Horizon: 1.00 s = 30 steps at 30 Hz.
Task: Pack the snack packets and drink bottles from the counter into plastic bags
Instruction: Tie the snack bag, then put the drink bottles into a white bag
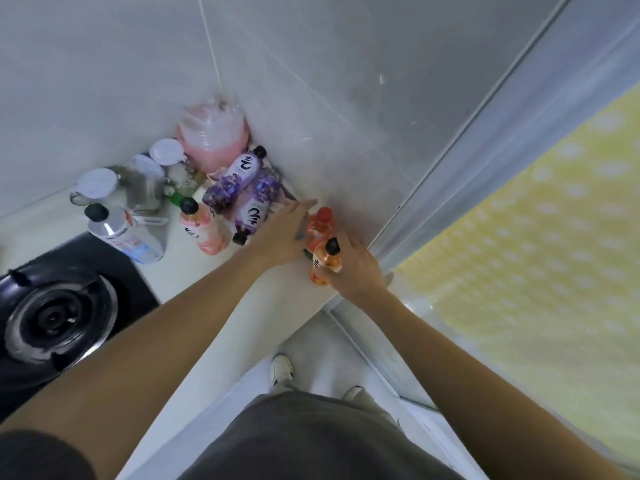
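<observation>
Large dark brush-style characters are showing on the purple bottles (231, 181) and the pink bottle (202, 228), too blurred for reading

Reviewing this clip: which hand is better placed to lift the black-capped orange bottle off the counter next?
Right. The right hand is already wrapped around the black-capped orange bottle near the counter edge. The left hand lies flat and open beside the red-capped bottle, gripping nothing.
</observation>
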{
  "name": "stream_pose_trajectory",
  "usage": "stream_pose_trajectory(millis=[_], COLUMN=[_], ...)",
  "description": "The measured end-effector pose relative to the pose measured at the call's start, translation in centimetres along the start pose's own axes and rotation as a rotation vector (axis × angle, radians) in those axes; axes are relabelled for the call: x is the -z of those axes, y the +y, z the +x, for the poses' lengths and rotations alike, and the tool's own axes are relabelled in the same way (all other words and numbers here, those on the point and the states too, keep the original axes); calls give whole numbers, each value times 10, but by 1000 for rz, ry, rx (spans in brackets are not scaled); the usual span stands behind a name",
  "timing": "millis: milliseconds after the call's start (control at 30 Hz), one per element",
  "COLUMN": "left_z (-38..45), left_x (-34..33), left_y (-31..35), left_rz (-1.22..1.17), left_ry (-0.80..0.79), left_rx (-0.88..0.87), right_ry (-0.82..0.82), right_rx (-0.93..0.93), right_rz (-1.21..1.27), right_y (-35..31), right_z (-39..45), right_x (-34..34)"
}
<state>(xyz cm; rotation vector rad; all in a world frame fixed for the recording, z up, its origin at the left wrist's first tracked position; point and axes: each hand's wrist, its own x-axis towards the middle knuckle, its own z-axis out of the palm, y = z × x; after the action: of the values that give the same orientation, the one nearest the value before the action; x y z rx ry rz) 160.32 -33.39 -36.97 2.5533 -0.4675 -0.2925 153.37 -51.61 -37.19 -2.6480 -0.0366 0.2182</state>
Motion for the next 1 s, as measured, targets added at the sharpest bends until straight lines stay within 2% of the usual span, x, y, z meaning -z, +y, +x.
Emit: stream_pose_trajectory(millis=[233,433,600,800,1000], left_z=[39,52,44,5,-76], left_x=[-6,-20,-20,-18,-17], left_y=[-6,-8,-11,-13,-6], left_rz=[15,27,-133,-235,-306], left_ry=[-184,-184,-163,-48,150], left_rx=[-28,-29,-71,-34,164], right_ry=[-75,-87,-101,-58,-78], right_rx=[-65,-70,-68,-3,141], right_rz=[126,144,175,197,217], right_y=[11,12,18,29,20], right_z=[11,17,14,4,-12], right_x=[-1,-4,0,14,26])
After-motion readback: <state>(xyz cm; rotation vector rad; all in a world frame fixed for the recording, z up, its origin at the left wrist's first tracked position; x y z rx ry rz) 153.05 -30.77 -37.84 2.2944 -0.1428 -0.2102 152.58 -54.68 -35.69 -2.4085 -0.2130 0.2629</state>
